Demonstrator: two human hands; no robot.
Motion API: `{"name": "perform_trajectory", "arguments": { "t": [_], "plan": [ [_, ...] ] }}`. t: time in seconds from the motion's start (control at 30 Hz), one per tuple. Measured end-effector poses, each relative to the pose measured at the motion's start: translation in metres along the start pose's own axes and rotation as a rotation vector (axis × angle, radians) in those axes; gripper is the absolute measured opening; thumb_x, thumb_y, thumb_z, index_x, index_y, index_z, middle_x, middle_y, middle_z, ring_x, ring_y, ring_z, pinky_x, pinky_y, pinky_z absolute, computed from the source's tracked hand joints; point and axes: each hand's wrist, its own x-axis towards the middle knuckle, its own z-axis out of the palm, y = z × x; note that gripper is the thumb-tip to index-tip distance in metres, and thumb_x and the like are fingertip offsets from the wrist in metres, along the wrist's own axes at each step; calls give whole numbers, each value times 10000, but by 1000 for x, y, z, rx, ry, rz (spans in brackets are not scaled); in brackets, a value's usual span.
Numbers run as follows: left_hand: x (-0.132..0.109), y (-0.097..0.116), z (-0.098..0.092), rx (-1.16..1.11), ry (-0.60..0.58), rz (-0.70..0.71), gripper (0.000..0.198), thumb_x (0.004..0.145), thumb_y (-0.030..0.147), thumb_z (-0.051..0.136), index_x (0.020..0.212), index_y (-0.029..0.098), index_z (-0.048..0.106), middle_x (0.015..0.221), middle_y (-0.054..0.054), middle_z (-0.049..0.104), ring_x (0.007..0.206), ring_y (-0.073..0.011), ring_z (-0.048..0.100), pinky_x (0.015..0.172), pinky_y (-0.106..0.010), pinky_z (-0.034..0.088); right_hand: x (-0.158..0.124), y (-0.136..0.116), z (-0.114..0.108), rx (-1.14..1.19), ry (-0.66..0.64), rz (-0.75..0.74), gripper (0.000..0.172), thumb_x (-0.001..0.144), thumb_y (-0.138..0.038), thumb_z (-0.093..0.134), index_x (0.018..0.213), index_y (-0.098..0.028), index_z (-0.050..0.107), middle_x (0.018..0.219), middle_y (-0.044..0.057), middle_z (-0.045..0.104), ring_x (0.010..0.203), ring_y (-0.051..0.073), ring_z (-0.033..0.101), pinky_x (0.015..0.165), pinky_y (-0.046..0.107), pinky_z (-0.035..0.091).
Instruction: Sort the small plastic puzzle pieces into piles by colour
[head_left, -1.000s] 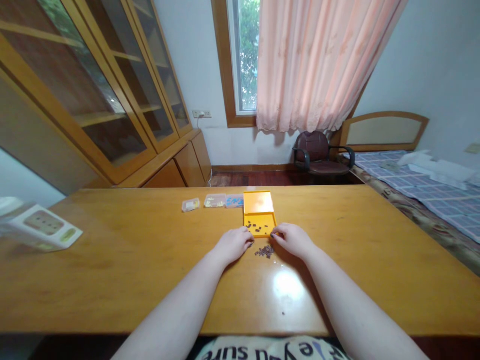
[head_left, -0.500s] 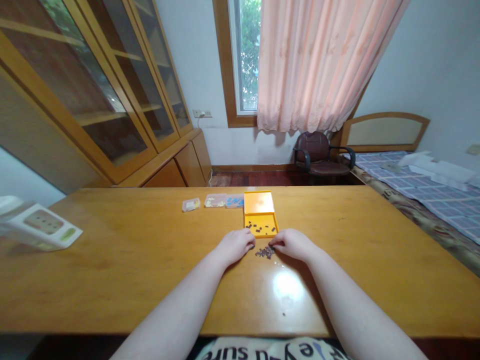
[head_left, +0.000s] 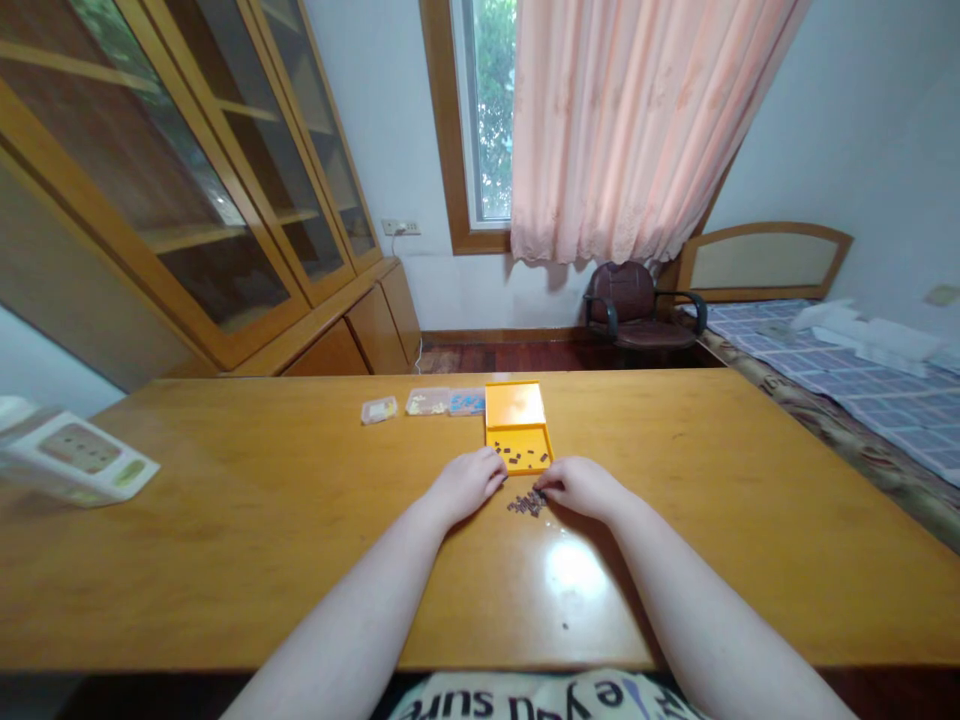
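Observation:
An open orange box lies on the wooden table, with several small dark pieces in its near half. A little heap of the same dark pieces lies on the table just in front of it. My left hand rests on the table beside the box's near left corner, fingers curled. My right hand is at the right edge of the heap, its fingertips pinched together among the pieces. What the pinch holds is too small to see.
Three small clear boxes stand in a row left of the orange box. A white carton lies at the table's left edge. Beyond the table are a glass-fronted cabinet, a chair and a bed.
My right hand has drawn back from the orange box's near edge to the heap of pieces. My left hand has barely shifted.

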Motion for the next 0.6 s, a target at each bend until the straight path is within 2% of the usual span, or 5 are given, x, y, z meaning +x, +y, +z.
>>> {"name": "perform_trajectory", "arguments": {
  "t": [0.17,0.27,0.43,0.6],
  "plan": [
    [9,-6,6,-50,177,-133,171,900,268,458,959,208,607,988,-42,608,897,-166,587,800,-268,453,2,3,3,13,-11,-14,285,815,-235,512,994,-303,721,986,5,722,872,184,653,756,250,443],
    [9,-8,7,-74,214,-181,190,893,254,469,1017,215,608,1026,-43,607,930,-169,586,827,-274,452,3,4,4,21,-13,-15,270,820,-238,512,972,-292,728,971,9,725,872,181,651,761,246,438],
    [1,-4,2,-109,57,-22,134,866,251,508,906,227,633,950,-15,616,853,-147,585,766,-244,449,2,0,2,-30,13,25,226,802,-221,527,883,-260,734,887,24,729,789,179,644,675,239,413],
    [-3,2,-6,-138,-82,103,108,840,239,542,872,229,645,921,-1,624,838,-135,582,755,-228,438,1,-2,1,-55,43,59,167,804,-233,542,782,-221,708,791,34,710,687,158,608,606,231,373]
  ]
}}
